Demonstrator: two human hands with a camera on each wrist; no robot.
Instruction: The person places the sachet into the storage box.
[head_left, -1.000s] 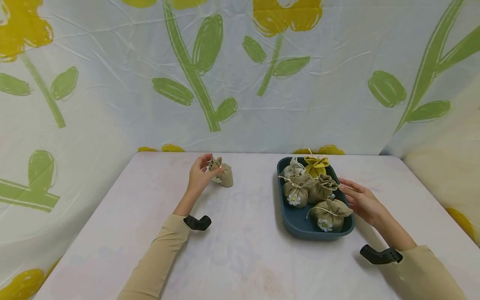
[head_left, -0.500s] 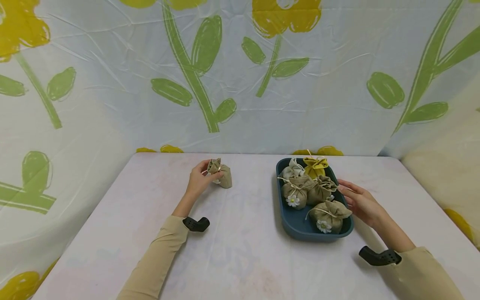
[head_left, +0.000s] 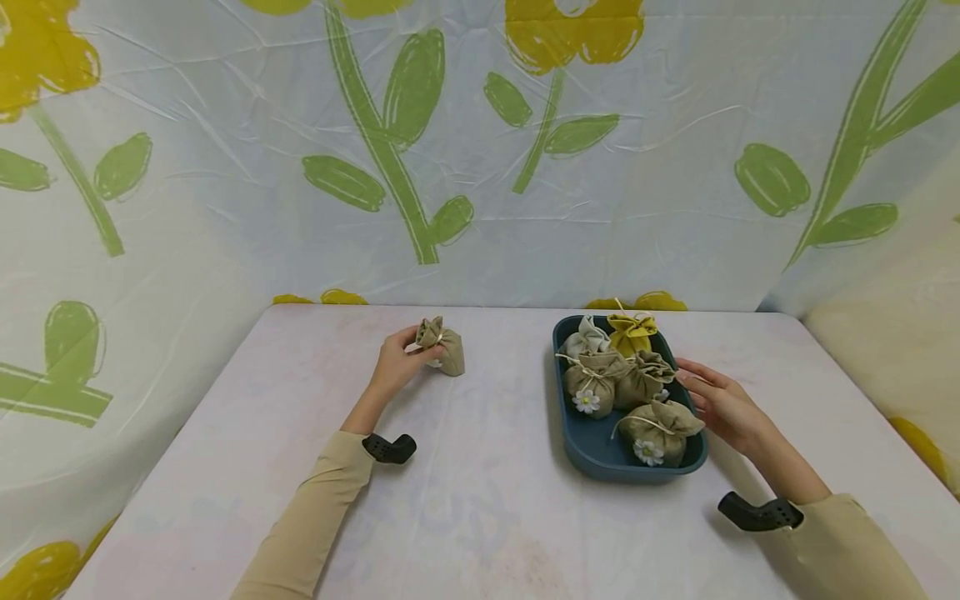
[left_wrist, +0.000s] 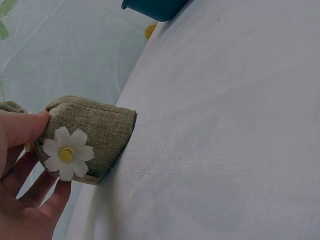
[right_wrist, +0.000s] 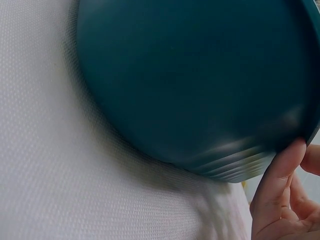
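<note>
My left hand [head_left: 395, 362] pinches the gathered neck of a small beige drawstring pouch [head_left: 452, 357] at the back left of the table. In the left wrist view, a white cloth flower [left_wrist: 66, 154] with a yellow centre shows on its side, and its flat base meets the tabletop. My right hand [head_left: 731, 408] rests against the right side of a blue plastic tray [head_left: 596, 450], fingers fairly straight. From the right wrist, the thumb [right_wrist: 282, 172] touches the tray wall just below the rim.
Inside the tray sit several pouches: a yellow pouch [head_left: 632, 335], a pale grey pouch [head_left: 587, 337] and beige ones, including a front beige pouch [head_left: 662, 429] with a white flower. A flower-printed cloth [head_left: 480, 167] hangs behind the table's back edge.
The left fingers have come down and closed round the pouch's neck. The pouch has barely moved. My right hand and the tray stay where they were.
</note>
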